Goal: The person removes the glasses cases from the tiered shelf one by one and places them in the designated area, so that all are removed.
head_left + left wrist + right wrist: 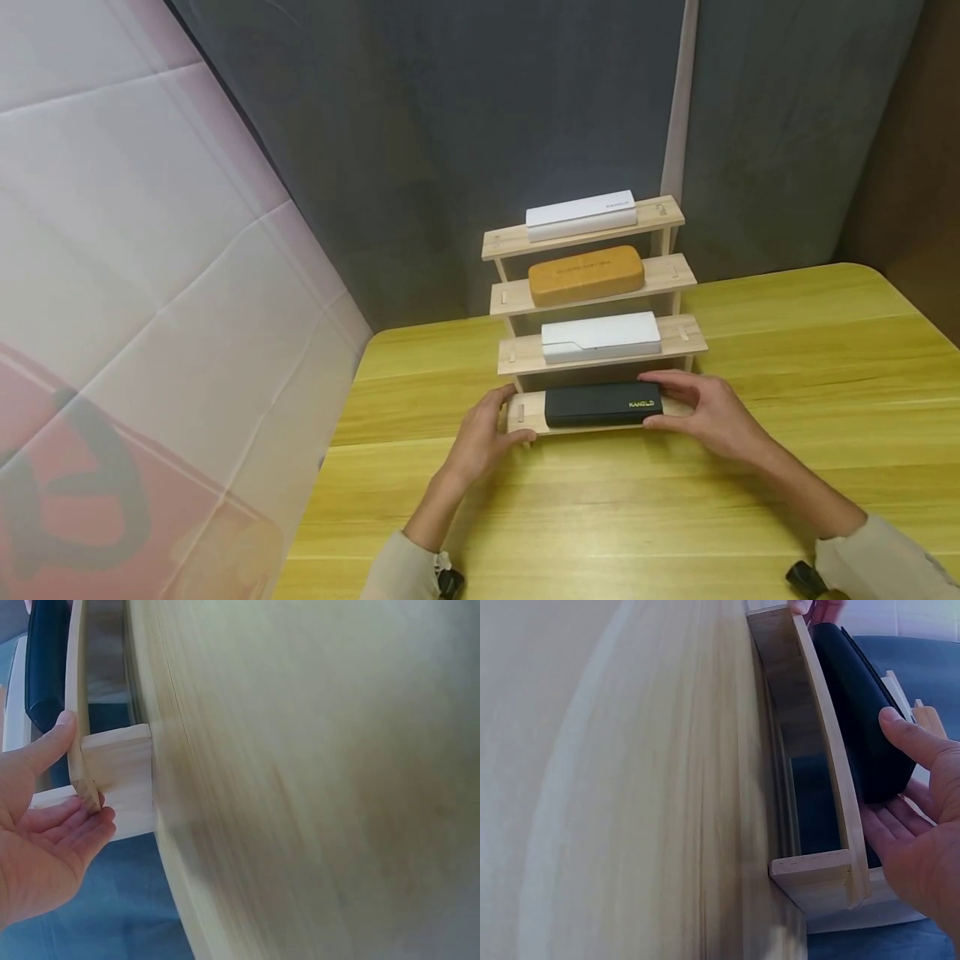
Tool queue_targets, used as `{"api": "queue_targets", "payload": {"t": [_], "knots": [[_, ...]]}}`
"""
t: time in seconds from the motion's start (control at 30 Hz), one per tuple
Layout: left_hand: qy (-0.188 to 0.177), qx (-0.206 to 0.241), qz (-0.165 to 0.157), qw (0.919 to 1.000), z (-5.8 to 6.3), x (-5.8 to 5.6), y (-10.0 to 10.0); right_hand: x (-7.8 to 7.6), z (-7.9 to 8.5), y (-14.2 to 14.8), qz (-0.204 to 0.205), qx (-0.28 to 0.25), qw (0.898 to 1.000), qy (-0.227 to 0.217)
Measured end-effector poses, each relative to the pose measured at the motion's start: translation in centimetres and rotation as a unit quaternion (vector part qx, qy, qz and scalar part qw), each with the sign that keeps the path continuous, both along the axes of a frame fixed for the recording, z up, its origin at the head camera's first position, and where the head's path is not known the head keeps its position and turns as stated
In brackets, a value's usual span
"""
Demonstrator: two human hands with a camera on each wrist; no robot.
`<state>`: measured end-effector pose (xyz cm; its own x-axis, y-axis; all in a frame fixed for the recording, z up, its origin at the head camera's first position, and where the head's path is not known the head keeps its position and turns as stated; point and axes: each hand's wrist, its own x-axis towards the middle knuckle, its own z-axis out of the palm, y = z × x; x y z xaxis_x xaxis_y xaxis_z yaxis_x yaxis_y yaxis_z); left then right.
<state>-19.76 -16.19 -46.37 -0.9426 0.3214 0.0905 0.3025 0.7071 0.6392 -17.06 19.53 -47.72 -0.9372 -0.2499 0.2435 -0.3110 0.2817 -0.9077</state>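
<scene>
A four-step wooden display stand [527, 410] holds one glasses case on each step. On the lowest step lies a black glasses case [600, 404] with gold lettering. My right hand [708, 414] grips that case by its right end; in the right wrist view the thumb [911, 733] lies on its upper side and the fingers reach around its end. With my left hand [478, 433] I hold the left end of the lowest step, thumb [56, 739] at its front edge and fingers curled beneath the board's end in the left wrist view.
Above sit a white glasses case [600, 337], a tan-orange glasses case [587, 277] and another white glasses case [581, 217] on the top step. The stand is on a yellow wood-grain table [600, 517]. A dark grey curtain [487, 142] hangs behind, a pale printed sheet [150, 250] at left.
</scene>
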Motion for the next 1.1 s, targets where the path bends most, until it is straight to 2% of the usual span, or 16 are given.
{"api": "queue_targets", "payload": {"t": [0.17,0.4,0.67,1.1], "knots": [[0.004,0.000,-0.002,1.0000,0.0,-0.1,0.0,0.3,0.3,0.1,0.000,-0.039,0.999,-0.019],[0.007,-0.003,-0.006,1.0000,-0.1,-0.1,-0.1,0.6,0.6,0.5,-0.014,-0.057,0.998,-0.028],[0.006,-0.004,-0.004,1.0000,-0.1,-0.1,-0.1,1.0,1.6,1.2,-0.038,-0.049,0.998,-0.002],[0.008,-0.005,-0.003,1.0000,-0.2,0.0,-0.1,1.7,3.6,3.6,-0.025,-0.029,0.999,0.025]]}}
